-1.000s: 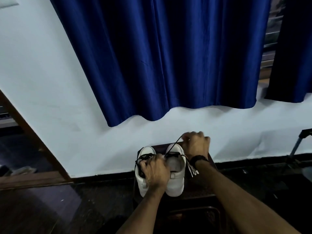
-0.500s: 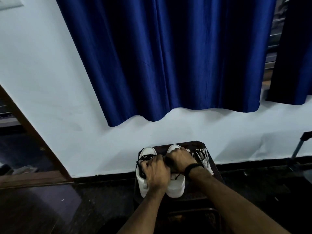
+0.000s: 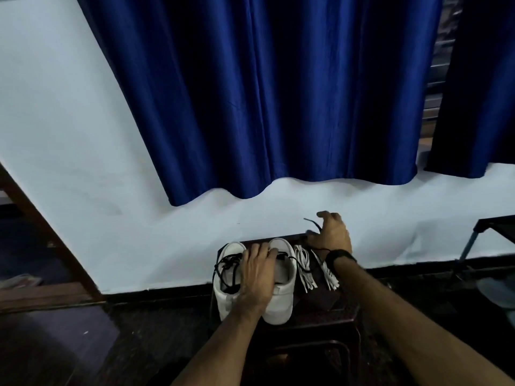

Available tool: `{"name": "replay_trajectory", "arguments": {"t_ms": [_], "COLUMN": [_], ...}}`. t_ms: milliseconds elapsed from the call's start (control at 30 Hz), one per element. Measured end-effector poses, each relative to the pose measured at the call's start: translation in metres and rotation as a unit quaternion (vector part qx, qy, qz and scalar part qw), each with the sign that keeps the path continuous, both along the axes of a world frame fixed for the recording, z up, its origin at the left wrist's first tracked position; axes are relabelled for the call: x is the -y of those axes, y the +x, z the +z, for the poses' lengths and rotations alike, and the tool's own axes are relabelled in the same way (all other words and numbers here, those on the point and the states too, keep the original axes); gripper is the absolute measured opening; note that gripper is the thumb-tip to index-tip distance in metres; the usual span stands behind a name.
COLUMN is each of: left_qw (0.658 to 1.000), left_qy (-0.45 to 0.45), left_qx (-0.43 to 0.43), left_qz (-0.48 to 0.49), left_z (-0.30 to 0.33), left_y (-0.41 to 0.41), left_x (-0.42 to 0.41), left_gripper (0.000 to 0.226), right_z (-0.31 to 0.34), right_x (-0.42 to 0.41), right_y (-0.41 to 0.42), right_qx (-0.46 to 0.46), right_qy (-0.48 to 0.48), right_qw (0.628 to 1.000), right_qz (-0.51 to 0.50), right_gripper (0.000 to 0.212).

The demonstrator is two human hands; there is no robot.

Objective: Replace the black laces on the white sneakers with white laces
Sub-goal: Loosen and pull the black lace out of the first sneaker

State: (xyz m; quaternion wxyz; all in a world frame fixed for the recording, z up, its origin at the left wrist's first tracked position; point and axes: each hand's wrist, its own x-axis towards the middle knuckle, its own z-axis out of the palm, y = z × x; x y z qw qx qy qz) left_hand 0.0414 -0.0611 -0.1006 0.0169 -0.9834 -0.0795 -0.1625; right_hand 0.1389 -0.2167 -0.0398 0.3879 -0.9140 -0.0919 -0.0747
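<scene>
home room | blue curtain [image 3: 278, 93] | white wall [image 3: 69, 135] | dark floor [image 3: 69, 344]

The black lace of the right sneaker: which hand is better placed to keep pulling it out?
The right hand: it already holds the black lace. The left hand rests on the sneakers, steadying them.

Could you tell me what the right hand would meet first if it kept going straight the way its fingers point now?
Most likely the white wall behind the stool. The right hand, pinching the black lace, points past the stool's far edge; depth is unclear.
</scene>
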Motion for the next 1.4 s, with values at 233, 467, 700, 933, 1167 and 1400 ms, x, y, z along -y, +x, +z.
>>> {"name": "replay_trajectory", "arguments": {"t_ms": [233,467,700,933,1167,1400], "left_qw": [0.995,0.988,0.987,0.993,0.985,0.951], "left_qy": [-0.023,0.041,0.026,-0.046,-0.106,-0.189], "left_qx": [-0.017,-0.056,-0.025,-0.023,0.124,0.230], "left_qz": [-0.095,-0.137,-0.154,-0.106,-0.062,0.078], "left_z": [0.002,0.011,0.008,0.006,-0.023,-0.013], "left_y": [0.008,0.023,0.027,0.028,0.029,0.025], "left_x": [-0.008,-0.004,-0.001,-0.001,-0.013,-0.004], "left_gripper": [0.035,0.035,0.027,0.016,0.025,0.029], "right_z": [-0.058,-0.076,-0.078,-0.082,-0.087,-0.083], "right_x": [-0.027,-0.040,-0.041,-0.046,-0.049,-0.051], "right_y": [-0.046,-0.058,-0.058,-0.061,-0.059,-0.060], "right_qx": [-0.027,-0.017,-0.065,-0.063,-0.040,-0.038], "right_qy": [0.004,0.138,0.167,0.206,0.204,0.165], "right_qw": [0.994,0.990,0.984,0.977,0.978,0.986], "right_qz": [0.102,-0.005,0.015,0.011,-0.005,0.005], "right_gripper": [0.026,0.020,0.041,0.050,0.043,0.052]}}
